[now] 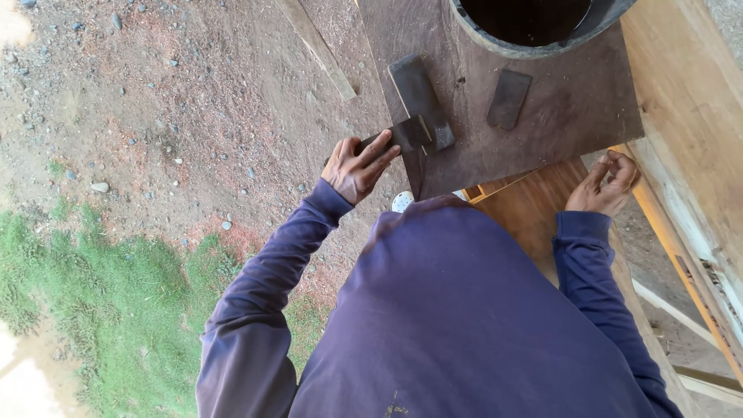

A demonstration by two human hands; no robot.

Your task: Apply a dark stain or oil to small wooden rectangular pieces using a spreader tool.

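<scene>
Left hand point(357, 166): closed around the near end of a small dark block point(402, 136), fingers laid flat along its side; at 9 o'clock of the board edge.
Small dark block: held level, far end touching the long dark slab point(420, 101) at about mid-length; cannot tell if it rests on it or butts against it.
Long dark slab: lying flat on the brown board point(557, 116), long axis running 11 to 5 o'clock.
Right hand point(605, 184): fingers curled in, fingertips pinched together; cannot tell whether anything small sits between them; at 3 o'clock of the body, just off the board's near corner, touching no block.
Flat dark piece point(508, 99): loose on the board, well apart from the slab, at 6 o'clock of the tub.
Black tub point(534, 42): only its rim in view, at 12 o'clock on the board.
Plank point(534, 209): lighter wood under the board, beside the right hand.
Ground point(170, 101): dirt with pebbles at 10 o'clock, grass point(93, 294) at 8 o'clock.
Handling note: judged best to keep the block flat and square to the slab, grip firm near the contact end, wrist steady; tilt would likely let it slip off the edge.
</scene>
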